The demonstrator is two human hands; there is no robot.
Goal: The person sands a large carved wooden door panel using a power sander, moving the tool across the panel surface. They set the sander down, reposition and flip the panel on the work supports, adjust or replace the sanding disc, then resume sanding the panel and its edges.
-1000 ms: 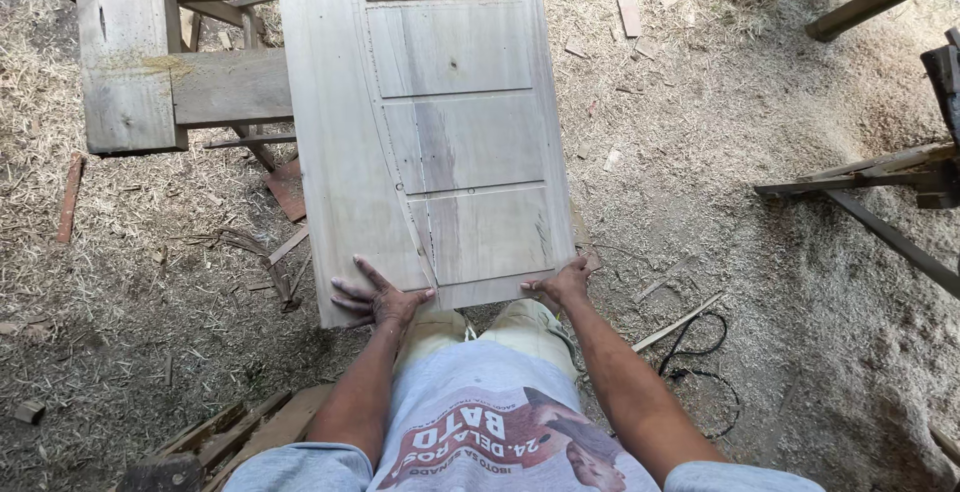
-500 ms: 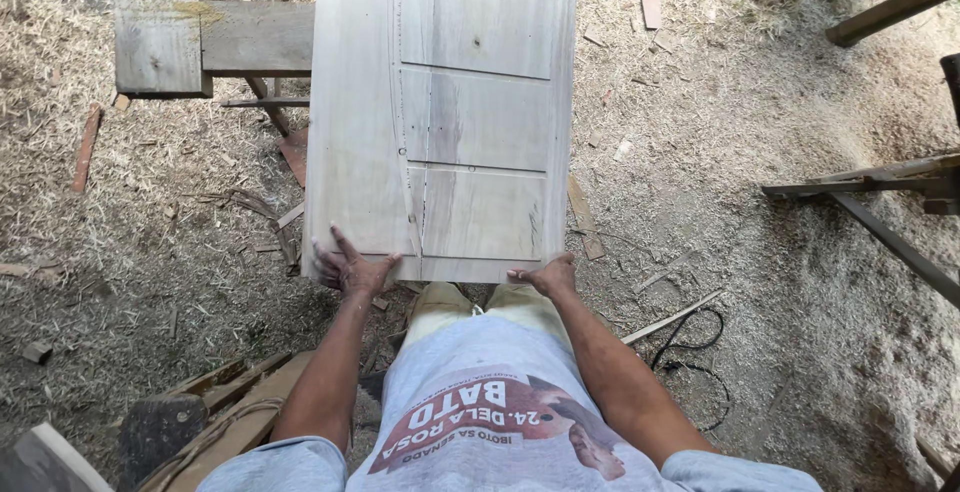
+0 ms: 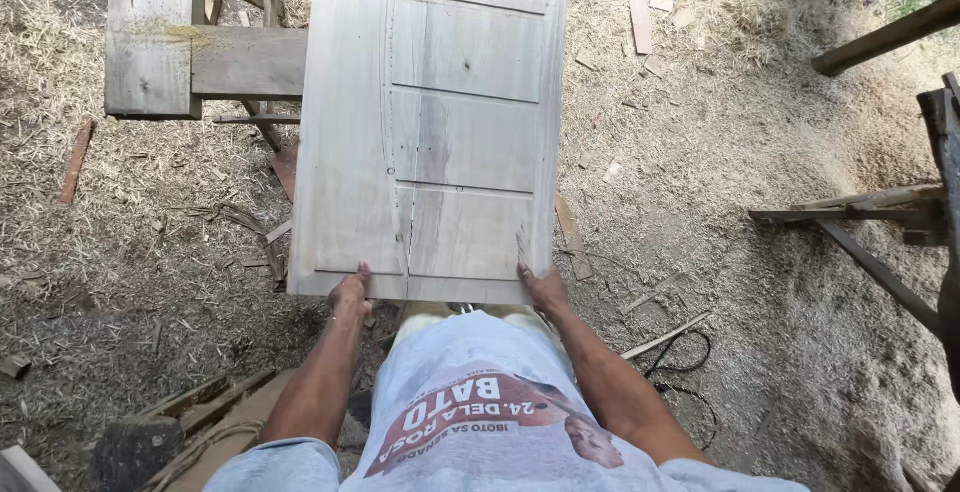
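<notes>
At the far left, a thin reddish wood strip (image 3: pixel 76 160) lies on the sawdust-covered ground (image 3: pixel 120 282), and above it a weathered plank bench (image 3: pixel 155 37) stands with its cross-board reaching toward the middle. In the lower left corner a few loose boards (image 3: pixel 200 407) rest near the person's elbow. The left hand (image 3: pixel 349 293) grips the near edge of a pale wooden panelled door (image 3: pixel 440 132) close to its left corner — thumb on the top face, the fingers curled under and out of sight. The door lies flat and stretches away from the person, its far part running past the bench and out of the top of the view; four recessed panels show down its right half. The right hand (image 3: pixel 546 288) clamps the same near edge toward the right corner, thumb on top, fingers hidden beneath. Just right of the door, scrap slats (image 3: pixel 572 240) lie on the ground, with a black cable (image 3: pixel 685 367) coiled beside them. At the far right stands a rough timber frame (image 3: pixel 870 217) — well apart from the door.
</notes>
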